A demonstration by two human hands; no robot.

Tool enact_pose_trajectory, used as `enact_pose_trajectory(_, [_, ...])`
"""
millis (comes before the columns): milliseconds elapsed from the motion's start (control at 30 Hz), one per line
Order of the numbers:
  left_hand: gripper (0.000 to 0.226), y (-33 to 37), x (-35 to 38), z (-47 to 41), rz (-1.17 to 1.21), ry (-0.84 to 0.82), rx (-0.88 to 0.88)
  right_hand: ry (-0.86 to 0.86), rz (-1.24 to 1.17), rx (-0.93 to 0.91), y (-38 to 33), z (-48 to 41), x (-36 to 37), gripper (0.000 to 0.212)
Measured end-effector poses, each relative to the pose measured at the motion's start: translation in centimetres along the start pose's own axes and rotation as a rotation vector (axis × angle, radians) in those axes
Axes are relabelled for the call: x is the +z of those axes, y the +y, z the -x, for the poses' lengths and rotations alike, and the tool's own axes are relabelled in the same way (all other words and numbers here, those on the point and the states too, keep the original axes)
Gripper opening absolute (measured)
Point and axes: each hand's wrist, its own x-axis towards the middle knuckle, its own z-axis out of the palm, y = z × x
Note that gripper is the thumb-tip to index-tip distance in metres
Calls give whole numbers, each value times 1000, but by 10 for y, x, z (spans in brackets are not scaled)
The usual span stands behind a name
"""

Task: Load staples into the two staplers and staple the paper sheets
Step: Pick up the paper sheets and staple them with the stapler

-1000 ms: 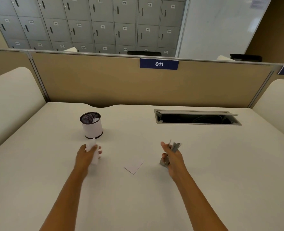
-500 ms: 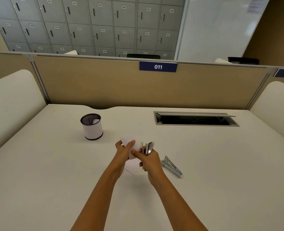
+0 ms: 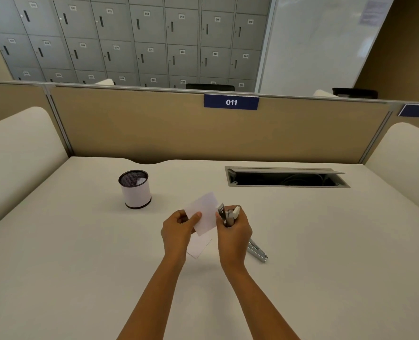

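While sign [image 3: 231, 102] reads 011, left grip [image 3: 179, 228] pinches paper [image 3: 204, 213], right grip [image 3: 233, 229] clasps stapler [image 3: 228, 214].

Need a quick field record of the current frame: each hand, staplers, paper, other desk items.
left hand: pinches a paper sheet, held above the desk
right hand: grips a stapler, its front end at the sheet's right edge
second stapler: lies on the desk, right of the right hand, untouched
second sheet: flat on the desk, below the hands
mesh cup: upright, far left, white paper inside
cable hatch: open, far right
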Motion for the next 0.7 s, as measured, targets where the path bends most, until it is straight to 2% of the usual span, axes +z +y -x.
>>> enact_pose_trajectory(100, [27, 4, 3, 2, 3, 36, 20, -93, 77, -215, 1, 6, -4, 10])
enact_pose_trajectory(200, [11, 5, 7, 5, 40, 10, 15, -148, 147, -353, 1, 11, -5, 19])
enact_pose_trajectory(300, [18, 8, 9, 7, 42, 3, -12, -165, 224, -433, 1, 14, -3, 24])
enact_pose_trajectory(533, [37, 16, 8, 8, 94, -71, -5, -170, 255, -380, 3, 11, 0, 30])
enact_pose_trajectory(700, [33, 20, 6, 9, 10, -66, 93, -250, 189, -321, -1, 10, -3, 23])
